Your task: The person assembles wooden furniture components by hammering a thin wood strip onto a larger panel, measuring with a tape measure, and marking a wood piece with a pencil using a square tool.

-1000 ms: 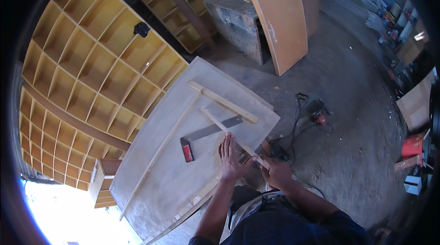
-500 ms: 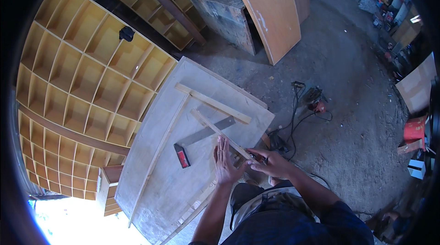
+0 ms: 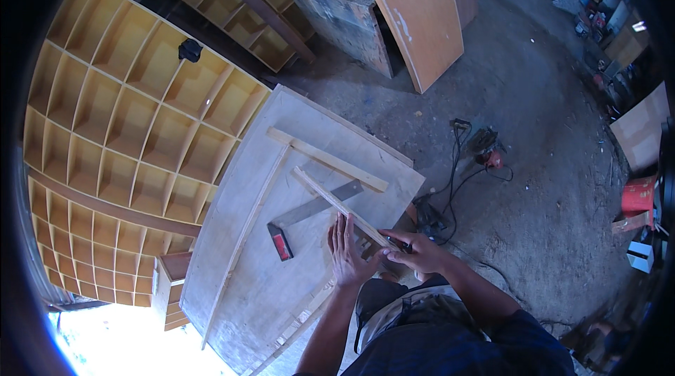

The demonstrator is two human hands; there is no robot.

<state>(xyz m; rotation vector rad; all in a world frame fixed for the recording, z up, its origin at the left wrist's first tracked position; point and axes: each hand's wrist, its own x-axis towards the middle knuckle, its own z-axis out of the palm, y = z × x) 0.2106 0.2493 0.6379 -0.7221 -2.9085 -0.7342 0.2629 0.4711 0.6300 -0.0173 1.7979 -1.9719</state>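
A thin wooden strip (image 3: 322, 192) slants across the pale board (image 3: 253, 291) toward me. My left hand (image 3: 346, 255) lies along the strip's near part, fingers stretched out and thumb pointing at my other hand. At the strip's near end my right hand (image 3: 419, 255) is closed with its fingertips together; a small dark thing shows there, too hidden to name. Under the strip lies a try square with a metal blade (image 3: 309, 213) and a black-and-red handle (image 3: 281, 243). Another wooden batten (image 3: 330, 160) rests beyond it, and a long thin strip (image 3: 242, 246) lies to the left.
Yellow wooden grid frames (image 3: 133, 116) stand at the left, with a black object (image 3: 189, 50) on one. A large block (image 3: 344, 17) and a curved panel (image 3: 415, 17) stand at the back. A corded power tool (image 3: 489, 151) lies on the floor at right.
The view has shifted very slightly. Both hands keep nearly the same place at the wooden strip, and the strip and try square lie as before.
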